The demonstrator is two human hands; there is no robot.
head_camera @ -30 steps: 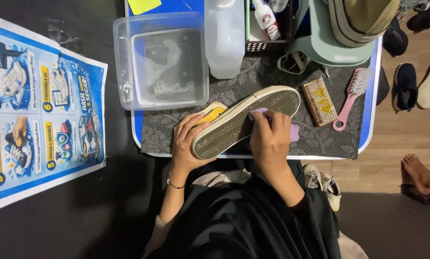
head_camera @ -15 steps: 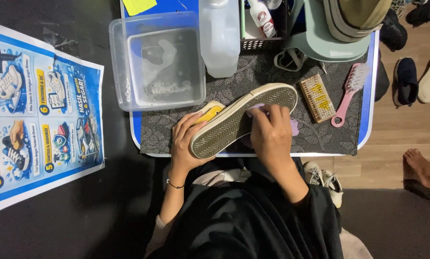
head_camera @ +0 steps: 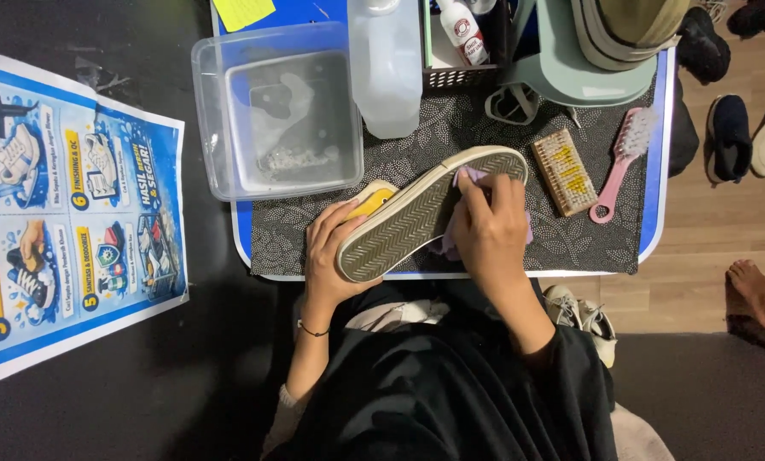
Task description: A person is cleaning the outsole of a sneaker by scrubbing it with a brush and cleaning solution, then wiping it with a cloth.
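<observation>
Two hands work on one shoe at a small blue table. Far left, I see a printed poster (head_camera: 66, 213) on the dark floor, then a clear plastic tub (head_camera: 276, 111) on the table's patterned mat (head_camera: 570, 243). My left hand (head_camera: 331, 252) is clamped on the heel end of a yellow sneaker (head_camera: 425, 213), held sole-up and tilted. My right hand (head_camera: 485, 230) presses a lilac cloth (head_camera: 468, 177) against the sole's edge, fingers closed on it. Further right lie a wooden scrubbing brush (head_camera: 563, 171) and a pink brush (head_camera: 621, 162).
</observation>
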